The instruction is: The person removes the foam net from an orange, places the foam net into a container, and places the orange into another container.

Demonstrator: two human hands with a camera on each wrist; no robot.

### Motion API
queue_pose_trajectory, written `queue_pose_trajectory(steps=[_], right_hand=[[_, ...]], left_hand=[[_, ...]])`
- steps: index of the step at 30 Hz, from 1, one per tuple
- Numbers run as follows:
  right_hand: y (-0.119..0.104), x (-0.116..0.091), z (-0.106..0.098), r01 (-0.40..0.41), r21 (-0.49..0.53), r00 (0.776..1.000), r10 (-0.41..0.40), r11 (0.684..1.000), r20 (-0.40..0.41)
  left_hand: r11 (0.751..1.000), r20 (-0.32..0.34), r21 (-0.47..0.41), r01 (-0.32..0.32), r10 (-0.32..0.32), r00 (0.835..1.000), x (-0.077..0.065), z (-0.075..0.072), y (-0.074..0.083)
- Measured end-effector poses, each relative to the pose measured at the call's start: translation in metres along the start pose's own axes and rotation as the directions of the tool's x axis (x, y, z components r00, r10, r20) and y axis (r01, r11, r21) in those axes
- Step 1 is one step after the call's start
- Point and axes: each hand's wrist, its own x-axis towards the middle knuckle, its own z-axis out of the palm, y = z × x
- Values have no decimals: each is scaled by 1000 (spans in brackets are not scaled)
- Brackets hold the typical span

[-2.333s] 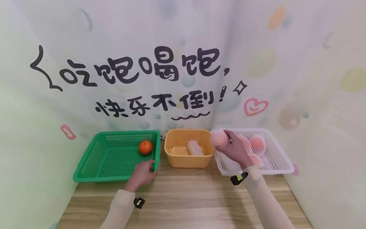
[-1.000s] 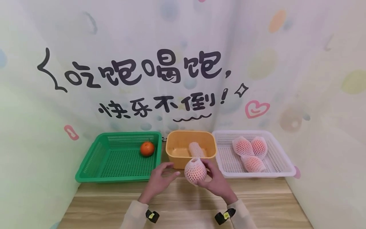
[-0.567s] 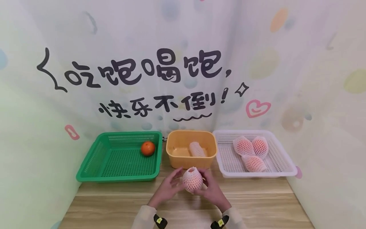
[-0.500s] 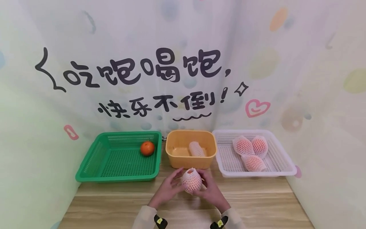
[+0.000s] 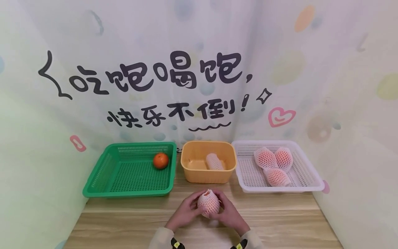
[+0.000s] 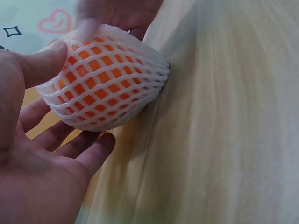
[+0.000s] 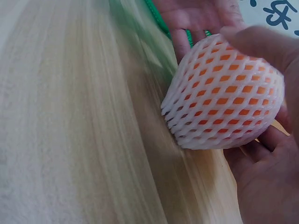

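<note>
An orange in a white foam net (image 5: 209,203) is held between both hands, low over the table in front of the yellow bin. My left hand (image 5: 185,211) grips its left side, the thumb on the near face and the fingers curved underneath, as the left wrist view shows. On the other side my right hand (image 5: 229,213) holds it with thumb and fingers, seen closely in the right wrist view (image 7: 271,163). The net's open end points up in the head view. Orange skin shows through the mesh (image 6: 100,86).
A green basket (image 5: 93,186) at left holds one bare orange (image 5: 160,161). The yellow bin (image 5: 208,176) in the middle contains a loose foam net (image 5: 214,162). In the white basket (image 5: 311,178) at right lie several netted oranges (image 5: 277,177). A wooden table (image 5: 124,224) bears everything.
My right hand has brought the netted orange from the white basket to the middle front. My left hand has left the green basket's edge and come round the orange's other side. Both have since lowered slightly.
</note>
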Motion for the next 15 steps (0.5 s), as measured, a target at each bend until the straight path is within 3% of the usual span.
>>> queue_pose_trajectory(steps=[8, 15], right_hand=[[-4, 1, -2, 35, -37, 999, -35, 999, -17], [-7, 1, -2, 68, 3, 996, -67, 998, -66]], left_hand=[[999, -81, -26, -28, 26, 996, -2, 5, -5], [998, -174, 3, -59, 58, 983, -2, 5, -7]])
